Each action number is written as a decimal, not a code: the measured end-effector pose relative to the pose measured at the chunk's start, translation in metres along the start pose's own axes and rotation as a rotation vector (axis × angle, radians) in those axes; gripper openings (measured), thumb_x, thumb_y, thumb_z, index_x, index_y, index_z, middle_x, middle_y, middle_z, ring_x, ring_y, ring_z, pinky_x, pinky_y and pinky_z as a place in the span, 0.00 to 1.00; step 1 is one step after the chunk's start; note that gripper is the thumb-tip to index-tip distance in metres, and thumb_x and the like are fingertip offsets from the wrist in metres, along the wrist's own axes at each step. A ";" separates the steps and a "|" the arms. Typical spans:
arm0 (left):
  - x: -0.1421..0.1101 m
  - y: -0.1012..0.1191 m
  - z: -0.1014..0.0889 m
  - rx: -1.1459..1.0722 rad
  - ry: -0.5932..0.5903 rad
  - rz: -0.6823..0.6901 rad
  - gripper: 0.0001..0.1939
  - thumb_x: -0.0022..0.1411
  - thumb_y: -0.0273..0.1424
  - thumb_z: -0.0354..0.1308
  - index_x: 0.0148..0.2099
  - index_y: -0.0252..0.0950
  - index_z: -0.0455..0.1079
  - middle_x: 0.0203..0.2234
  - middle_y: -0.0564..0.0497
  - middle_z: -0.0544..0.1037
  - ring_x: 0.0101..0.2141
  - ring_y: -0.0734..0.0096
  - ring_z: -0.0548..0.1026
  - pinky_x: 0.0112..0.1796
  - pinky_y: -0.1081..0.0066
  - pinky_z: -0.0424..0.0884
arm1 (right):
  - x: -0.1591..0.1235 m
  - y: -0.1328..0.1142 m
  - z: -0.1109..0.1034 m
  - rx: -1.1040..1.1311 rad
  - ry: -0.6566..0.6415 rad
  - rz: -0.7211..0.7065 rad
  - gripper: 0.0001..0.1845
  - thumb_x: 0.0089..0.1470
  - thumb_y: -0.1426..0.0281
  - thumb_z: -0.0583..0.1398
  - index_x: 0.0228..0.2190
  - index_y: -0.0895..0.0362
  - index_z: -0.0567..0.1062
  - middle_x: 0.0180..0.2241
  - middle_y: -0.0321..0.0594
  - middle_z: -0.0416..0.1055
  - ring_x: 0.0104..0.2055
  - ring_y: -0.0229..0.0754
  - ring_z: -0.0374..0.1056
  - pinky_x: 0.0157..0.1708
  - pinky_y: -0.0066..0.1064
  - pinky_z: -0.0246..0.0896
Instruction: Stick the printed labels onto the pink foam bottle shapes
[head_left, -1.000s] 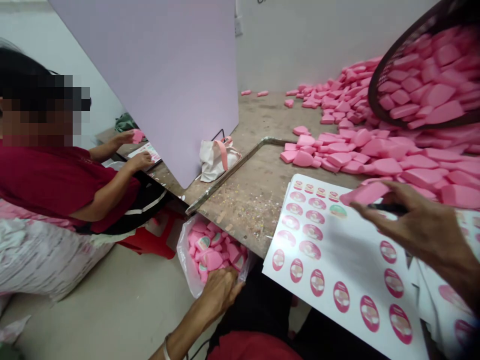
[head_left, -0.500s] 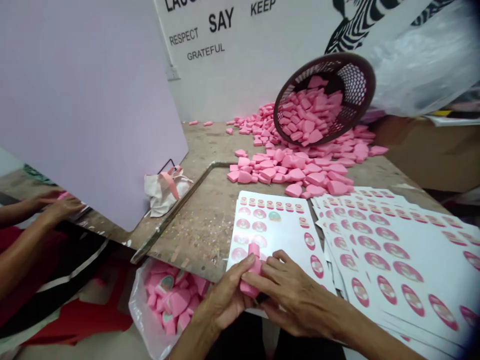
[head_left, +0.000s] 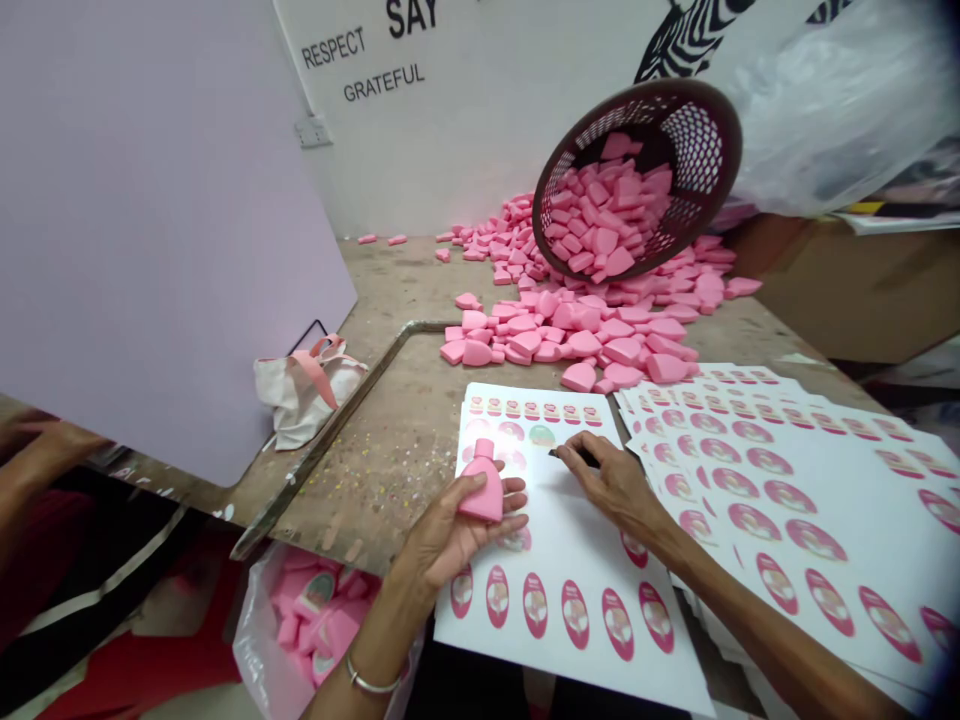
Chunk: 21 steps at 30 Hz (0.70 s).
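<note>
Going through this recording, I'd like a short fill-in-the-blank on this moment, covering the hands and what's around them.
The person's left hand cradles a pink foam piece in its ___. A metal bangle circles the ___ wrist, while the right hand pinches a small dark object. The tilted plastic basket is filled with foam pieces of the colour ___. Above the word GRATEFUL, the wall shows the printed word ___.

Missing words: palm; left; pink; RESPECT
</note>
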<state>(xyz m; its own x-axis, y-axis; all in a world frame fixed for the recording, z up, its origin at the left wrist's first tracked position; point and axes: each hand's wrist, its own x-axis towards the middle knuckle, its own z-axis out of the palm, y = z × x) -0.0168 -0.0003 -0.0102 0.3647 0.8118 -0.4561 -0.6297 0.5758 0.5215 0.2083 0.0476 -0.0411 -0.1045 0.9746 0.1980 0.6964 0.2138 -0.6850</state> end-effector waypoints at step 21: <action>0.094 -0.018 0.026 0.527 0.060 0.350 0.23 0.55 0.45 0.61 0.43 0.31 0.66 0.35 0.45 0.73 0.30 0.64 0.79 0.30 0.69 0.75 | 0.030 0.022 0.010 -0.444 0.131 -0.066 0.09 0.59 0.68 0.51 0.34 0.55 0.71 0.34 0.43 0.74 0.40 0.48 0.64 0.41 0.39 0.46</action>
<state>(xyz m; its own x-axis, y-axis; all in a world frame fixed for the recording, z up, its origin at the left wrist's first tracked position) 0.0462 0.0681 -0.0435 0.1495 0.9626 -0.2257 -0.2767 0.2599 0.9252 0.2135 0.0819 -0.0572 -0.0883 0.9371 0.3377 0.9309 0.1983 -0.3069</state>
